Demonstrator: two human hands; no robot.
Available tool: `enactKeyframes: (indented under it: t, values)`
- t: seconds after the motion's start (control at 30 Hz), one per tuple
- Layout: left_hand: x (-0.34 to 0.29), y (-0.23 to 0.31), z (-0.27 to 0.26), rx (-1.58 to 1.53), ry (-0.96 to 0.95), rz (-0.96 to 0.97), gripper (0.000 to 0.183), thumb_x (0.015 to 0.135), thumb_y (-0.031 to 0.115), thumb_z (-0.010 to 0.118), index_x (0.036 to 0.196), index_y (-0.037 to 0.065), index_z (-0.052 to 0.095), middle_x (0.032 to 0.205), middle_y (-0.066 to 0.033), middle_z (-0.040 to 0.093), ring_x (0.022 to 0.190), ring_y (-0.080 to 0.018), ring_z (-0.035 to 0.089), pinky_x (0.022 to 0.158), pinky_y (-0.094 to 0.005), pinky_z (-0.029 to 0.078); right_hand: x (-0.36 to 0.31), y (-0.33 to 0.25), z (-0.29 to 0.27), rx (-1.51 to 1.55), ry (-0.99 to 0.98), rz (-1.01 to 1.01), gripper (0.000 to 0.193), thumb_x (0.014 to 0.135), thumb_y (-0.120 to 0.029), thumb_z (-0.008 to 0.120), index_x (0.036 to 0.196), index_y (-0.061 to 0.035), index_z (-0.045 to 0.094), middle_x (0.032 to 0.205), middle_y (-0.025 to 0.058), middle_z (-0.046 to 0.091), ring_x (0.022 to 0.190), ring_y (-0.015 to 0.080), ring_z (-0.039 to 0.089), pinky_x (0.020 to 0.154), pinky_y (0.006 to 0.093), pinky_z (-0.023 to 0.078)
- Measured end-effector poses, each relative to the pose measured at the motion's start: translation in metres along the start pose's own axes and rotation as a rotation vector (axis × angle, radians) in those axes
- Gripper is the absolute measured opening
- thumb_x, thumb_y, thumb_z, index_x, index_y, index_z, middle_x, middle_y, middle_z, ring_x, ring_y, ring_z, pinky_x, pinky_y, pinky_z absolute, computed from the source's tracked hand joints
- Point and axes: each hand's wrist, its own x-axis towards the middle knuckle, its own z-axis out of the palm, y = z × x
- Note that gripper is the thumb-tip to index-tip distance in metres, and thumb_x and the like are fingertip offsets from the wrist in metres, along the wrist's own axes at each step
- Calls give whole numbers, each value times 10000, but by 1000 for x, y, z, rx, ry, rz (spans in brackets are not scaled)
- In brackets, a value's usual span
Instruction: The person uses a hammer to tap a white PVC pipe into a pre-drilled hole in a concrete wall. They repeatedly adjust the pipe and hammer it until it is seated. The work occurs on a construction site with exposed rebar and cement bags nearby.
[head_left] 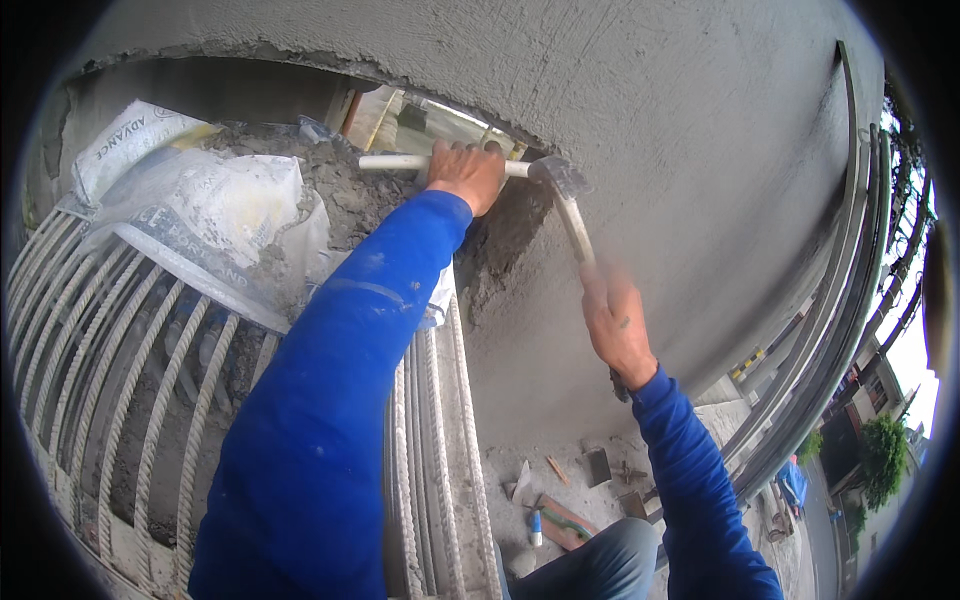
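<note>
My left hand (466, 177) is closed around a pale straight rod (393, 162), held roughly level by the rough lower edge of the opening in the wall. At the rod's right end is the grey head of a hammer (574, 205), slightly blurred; I cannot tell whether they touch. The hammer's pale handle runs down into my right hand (618, 325), whose fingers wrap it and are smeared by motion. A dark end sticks out below that hand. Just under the rod, a patch of rough, broken mortar (505, 235) shows on the grey rendered wall (690, 180).
Ribbed steel bars (150, 400) curve along the left, with white cement bags (235, 205) and rubble (350, 195) behind them. Below lie a wooden float (566, 522), a blue-and-white bottle-like object (536, 527) and several small tools. Long metal pipes (835, 330) lean at right.
</note>
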Motion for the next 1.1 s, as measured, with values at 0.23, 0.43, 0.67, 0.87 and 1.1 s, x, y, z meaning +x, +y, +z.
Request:
enactKeyframes:
  t: [0.23, 0.43, 0.67, 0.87, 1.1]
  values:
    - [-10, -51, 3, -131, 34, 121, 254, 959, 174, 604, 1202, 103, 628, 975, -182, 707, 940, -358, 700, 828, -479, 547, -40, -16, -36, 242, 75, -39, 518, 1087, -384, 368, 1327, 55, 502, 598, -34, 437, 448, 52, 412, 417, 217, 327]
    - [-13, -51, 6, -204, -27, 140, 324, 976, 275, 609, 1275, 150, 611, 977, -179, 682, 923, -368, 667, 811, -478, 516, -41, -3, -58, -10, 129, -228, 620, 1074, -480, 364, 1343, 63, 497, 600, -35, 457, 451, 43, 427, 417, 211, 330]
    - [-7, -43, 24, -90, 196, 189, 228, 935, 214, 649, 1129, 97, 669, 901, -159, 706, 849, -354, 713, 760, -477, 570, -27, -3, -50, -73, 53, -322, 638, 1035, -457, 470, 1393, 72, 481, 729, 48, 557, 615, 113, 582, 547, 278, 479]
    - [-3, -37, 26, 55, 146, 142, 266, 963, 183, 596, 1220, 135, 644, 1013, -158, 710, 927, -335, 711, 825, -451, 575, 0, 1, -44, -218, 110, -600, 510, 1018, -244, 539, 1473, -33, 443, 1138, 204, 687, 719, 240, 707, 659, 367, 586]
    - [5, -42, 40, 45, 370, 225, 136, 897, 142, 565, 976, 101, 668, 912, -152, 693, 894, -362, 687, 757, -465, 550, 44, 12, -27, -444, -74, -234, 441, 1043, -186, 500, 1460, -50, 458, 1081, 213, 718, 668, 285, 722, 636, 413, 597]
